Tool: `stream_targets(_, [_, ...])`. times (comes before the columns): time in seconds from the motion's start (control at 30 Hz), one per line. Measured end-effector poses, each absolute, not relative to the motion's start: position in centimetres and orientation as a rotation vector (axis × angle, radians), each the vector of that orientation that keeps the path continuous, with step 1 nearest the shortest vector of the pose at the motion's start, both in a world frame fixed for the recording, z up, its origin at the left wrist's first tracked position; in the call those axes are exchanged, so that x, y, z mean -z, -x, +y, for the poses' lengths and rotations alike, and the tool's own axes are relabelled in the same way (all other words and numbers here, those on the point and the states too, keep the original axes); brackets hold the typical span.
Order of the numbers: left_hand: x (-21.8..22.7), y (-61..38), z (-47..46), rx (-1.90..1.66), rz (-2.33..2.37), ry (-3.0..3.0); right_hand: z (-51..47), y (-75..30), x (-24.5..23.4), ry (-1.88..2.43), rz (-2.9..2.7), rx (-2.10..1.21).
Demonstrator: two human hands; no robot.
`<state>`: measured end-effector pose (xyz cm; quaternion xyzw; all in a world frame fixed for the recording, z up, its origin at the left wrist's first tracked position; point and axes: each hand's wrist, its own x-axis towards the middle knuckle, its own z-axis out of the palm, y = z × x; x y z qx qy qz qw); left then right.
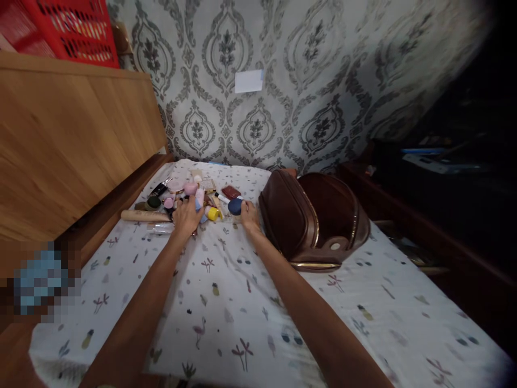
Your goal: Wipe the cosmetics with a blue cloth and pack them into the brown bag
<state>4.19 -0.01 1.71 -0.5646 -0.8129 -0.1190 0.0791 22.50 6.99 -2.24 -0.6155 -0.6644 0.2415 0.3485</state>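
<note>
Both my arms reach forward over a bed with a white patterned sheet (226,302). My left hand (186,215) rests on a heap of small cosmetics (189,195), its fingers curled round a light blue tube (198,207). My right hand (247,214) touches a dark blue round compact (235,206) at the heap's right edge, fingers closed on it. A yellow-capped item (213,214) lies between my hands. A brown leather bag (313,218) lies on its side just right of my right hand, its zip open.
A wooden headboard (72,145) runs along the left, with a red plastic crate (68,29) above it. Patterned wallpaper (323,81) with a white card (249,81) stuck to it backs the bed. A wooden stick (143,215) lies left of the heap. Dark furniture stands at the right.
</note>
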Motion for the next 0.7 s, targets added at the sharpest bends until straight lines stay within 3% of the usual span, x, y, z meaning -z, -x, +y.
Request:
stream_targets(0.33, [-1.4,-4.2,-0.5,0.486,-2.36,1.675,5.6,-23.2,3.2,1.502,-1.671,-0.567])
stream_targets(0.7, [0.6,-7.0,0.5,1.398,-1.692,1.996,5.9,-23.1,4.4,1.305,-1.601,-0.684])
